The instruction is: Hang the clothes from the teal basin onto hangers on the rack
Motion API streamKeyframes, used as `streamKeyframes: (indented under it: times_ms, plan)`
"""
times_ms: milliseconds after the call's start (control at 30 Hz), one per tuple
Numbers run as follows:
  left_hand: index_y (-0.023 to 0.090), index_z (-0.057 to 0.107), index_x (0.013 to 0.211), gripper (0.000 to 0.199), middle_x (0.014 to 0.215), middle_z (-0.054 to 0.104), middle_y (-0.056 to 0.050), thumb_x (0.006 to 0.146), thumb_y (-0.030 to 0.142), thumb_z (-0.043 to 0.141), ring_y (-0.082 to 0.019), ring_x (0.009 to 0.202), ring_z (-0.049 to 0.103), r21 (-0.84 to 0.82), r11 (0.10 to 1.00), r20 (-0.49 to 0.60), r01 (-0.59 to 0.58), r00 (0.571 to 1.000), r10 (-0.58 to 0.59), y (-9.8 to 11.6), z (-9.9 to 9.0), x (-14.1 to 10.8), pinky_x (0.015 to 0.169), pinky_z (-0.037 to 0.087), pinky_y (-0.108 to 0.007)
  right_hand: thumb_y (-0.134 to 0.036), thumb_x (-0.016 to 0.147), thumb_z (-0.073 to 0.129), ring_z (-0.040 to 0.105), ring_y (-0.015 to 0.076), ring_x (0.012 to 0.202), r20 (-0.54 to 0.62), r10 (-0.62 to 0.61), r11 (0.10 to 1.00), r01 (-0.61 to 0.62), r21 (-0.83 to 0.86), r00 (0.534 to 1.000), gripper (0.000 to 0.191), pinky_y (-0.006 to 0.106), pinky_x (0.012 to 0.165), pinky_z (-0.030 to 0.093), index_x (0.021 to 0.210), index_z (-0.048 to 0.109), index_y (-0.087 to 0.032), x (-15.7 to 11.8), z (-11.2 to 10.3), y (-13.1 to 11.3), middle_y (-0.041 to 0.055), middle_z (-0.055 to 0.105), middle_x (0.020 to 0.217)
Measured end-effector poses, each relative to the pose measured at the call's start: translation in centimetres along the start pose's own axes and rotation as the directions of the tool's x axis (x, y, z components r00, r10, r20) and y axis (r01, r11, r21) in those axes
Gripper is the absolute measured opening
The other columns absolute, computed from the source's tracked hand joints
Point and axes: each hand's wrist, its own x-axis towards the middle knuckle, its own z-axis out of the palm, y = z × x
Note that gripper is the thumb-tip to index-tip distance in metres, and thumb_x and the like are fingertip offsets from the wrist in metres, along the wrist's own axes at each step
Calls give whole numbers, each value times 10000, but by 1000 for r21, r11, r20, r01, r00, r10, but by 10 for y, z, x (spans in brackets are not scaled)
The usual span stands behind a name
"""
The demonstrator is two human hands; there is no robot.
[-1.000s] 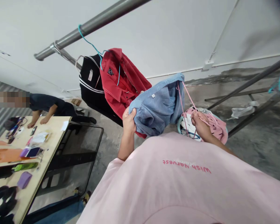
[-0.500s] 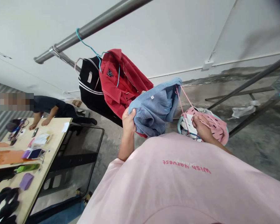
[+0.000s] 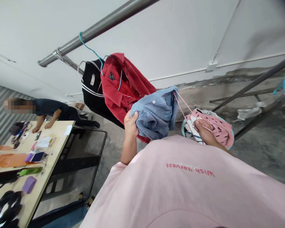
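My left hand (image 3: 131, 124) is closed on one end of a light blue denim garment (image 3: 154, 114), its thumb on top of the cloth. My right hand (image 3: 205, 130) is closed round a pink hanger (image 3: 185, 106), whose far end reaches into the garment's opening at its right side. Behind the denim, a red jacket (image 3: 116, 82) hangs on a turquoise hanger (image 3: 91, 49), beside a black garment with white stripes (image 3: 91, 90). Under my right hand is a basket (image 3: 232, 142) holding pink and white cloth.
A metal rail (image 3: 104, 27) crosses the upper left. At the left, a person in dark clothes (image 3: 54, 106) leans on a wooden table (image 3: 61, 129) bearing several items. Rack legs (image 3: 251, 82) and a white plastic bag (image 3: 248, 113) are at the right.
The denim garment's right end has dropped and moved slightly left, and the pink hanger lies lower there. My right hand has shifted slightly. More of a turquoise hanger shows at the right edge.
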Motion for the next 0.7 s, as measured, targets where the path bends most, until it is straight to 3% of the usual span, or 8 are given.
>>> streamKeyframes:
  times_ms: [267, 433, 533, 700]
  plan:
    - [159, 732, 786, 439, 714, 713, 11, 496, 414, 940, -93, 601, 610, 6, 1000, -9, 14, 1000, -14, -1, -2, -4, 609, 468, -205, -614, 890, 530, 373, 112, 571, 65, 22, 1000, -23, 19, 998, 445, 249, 545, 289, 755, 548, -190, -7, 1, -1, -19, 426, 618]
    - [156, 725, 762, 438, 692, 702, 14, 485, 417, 941, -85, 565, 586, 13, 1000, -2, 23, 1000, -23, 0, -2, -4, 583, 457, -203, -626, 902, 508, 371, 120, 614, 206, 10, 999, 1, -54, 978, 483, 253, 577, 295, 701, 450, -191, -12, -5, -4, -14, 401, 656]
    - [155, 725, 768, 415, 701, 702, 12, 508, 404, 933, -84, 566, 584, 28, 999, 20, 27, 999, -27, -1, -5, -3, 598, 468, -208, -639, 908, 484, 384, 144, 654, 356, -36, 988, 87, -127, 934, 486, 274, 612, 310, 708, 419, -200, -12, -10, -4, -2, 402, 683]
    - [155, 731, 799, 416, 681, 686, 13, 530, 414, 914, -103, 586, 594, 104, 993, 65, 53, 996, -60, -3, -9, -4, 619, 479, -226, -690, 892, 437, 469, 211, 720, 601, -24, 962, 183, -204, 799, 511, 337, 685, 365, 718, 476, -212, -8, -14, 5, 51, 529, 735]
